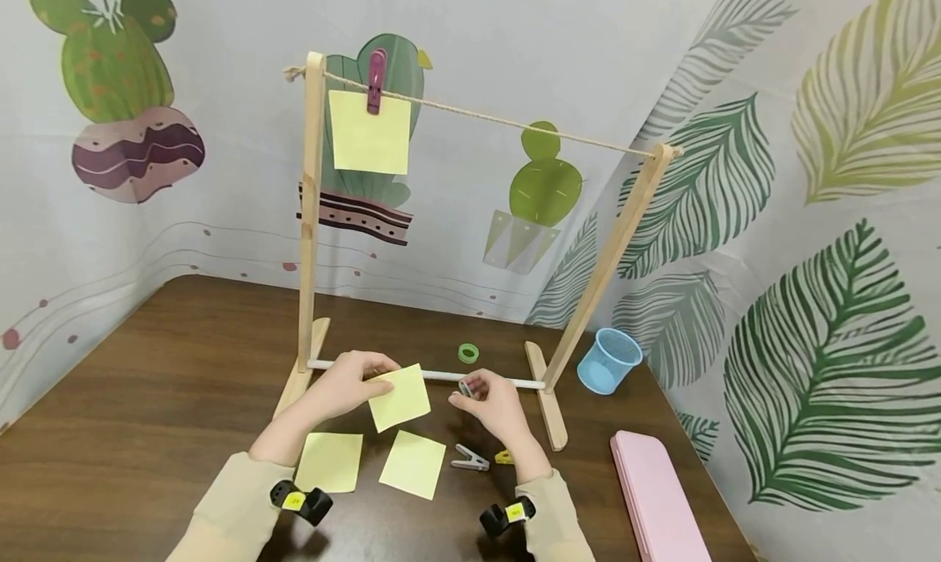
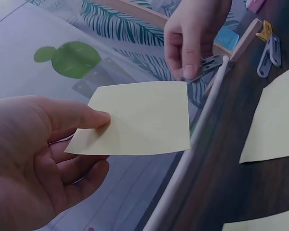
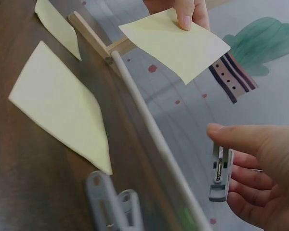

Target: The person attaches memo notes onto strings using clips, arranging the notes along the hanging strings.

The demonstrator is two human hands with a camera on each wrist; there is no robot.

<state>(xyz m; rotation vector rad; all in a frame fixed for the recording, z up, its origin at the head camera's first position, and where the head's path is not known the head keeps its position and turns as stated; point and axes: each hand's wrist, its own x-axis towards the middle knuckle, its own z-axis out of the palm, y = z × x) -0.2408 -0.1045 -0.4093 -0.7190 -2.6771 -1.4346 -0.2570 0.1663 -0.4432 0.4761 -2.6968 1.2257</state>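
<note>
My left hand (image 1: 351,388) pinches a square yellow paper note (image 1: 408,399) between thumb and fingers, in front of a wooden stand (image 1: 309,243). To its right, my right hand (image 1: 498,407) holds a grey clothespin (image 3: 218,192) between thumb and fingers, apart from the note. Two more yellow notes, one on the left (image 1: 329,464) and one nearer the middle (image 1: 413,466), lie on the table. Beside them are another grey clothespin (image 1: 470,462) and a yellow clothespin (image 1: 504,457), partly hidden by my right wrist. A dark pink clothespin (image 1: 376,80) fixes a yellow note (image 1: 371,145) to the stand's rope (image 1: 500,119).
A white crossbar (image 1: 441,376) joins the stand's feet low behind my hands. Just beyond it lies a small green ring (image 1: 468,361). On the right stand a blue cup (image 1: 599,381) and, nearer, a long pink case (image 1: 657,497). A patterned cloth (image 1: 243,137) hangs behind.
</note>
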